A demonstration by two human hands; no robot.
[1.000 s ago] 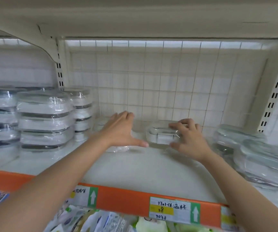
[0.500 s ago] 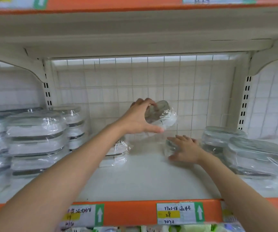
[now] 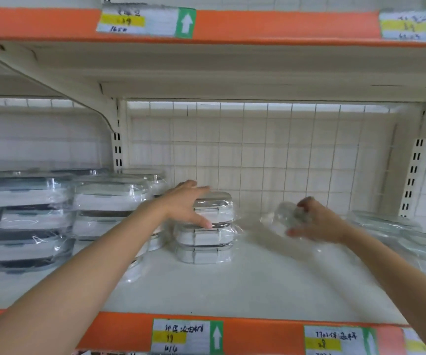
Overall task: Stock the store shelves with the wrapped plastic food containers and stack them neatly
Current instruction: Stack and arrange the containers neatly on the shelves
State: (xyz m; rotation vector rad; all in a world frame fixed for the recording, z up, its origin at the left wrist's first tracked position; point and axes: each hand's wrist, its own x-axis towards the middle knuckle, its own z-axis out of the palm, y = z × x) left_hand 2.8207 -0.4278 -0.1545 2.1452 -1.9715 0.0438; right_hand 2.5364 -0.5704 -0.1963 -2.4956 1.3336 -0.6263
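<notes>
A stack of three small wrapped containers (image 3: 208,242) stands mid-shelf. My left hand (image 3: 186,204) rests on the top container (image 3: 213,207), fingers straight over its lid and thumb along its front. To the right, my right hand (image 3: 314,222) grips another small wrapped container (image 3: 285,213), blurred by motion and tilted, a little above the shelf surface. Its loose wrap trails below my fingers.
Tall stacks of larger wrapped containers (image 3: 27,219) fill the shelf's left side, with another stack (image 3: 109,206) beside them. Flat wrapped lids or containers (image 3: 396,226) lie at the far right. The white shelf (image 3: 232,285) has an orange front edge with price labels (image 3: 186,335). A wire grid backs it.
My left hand set the container it carried onto the small stack. My right hand picked up the container it was touching. The camera tilted upward.
</notes>
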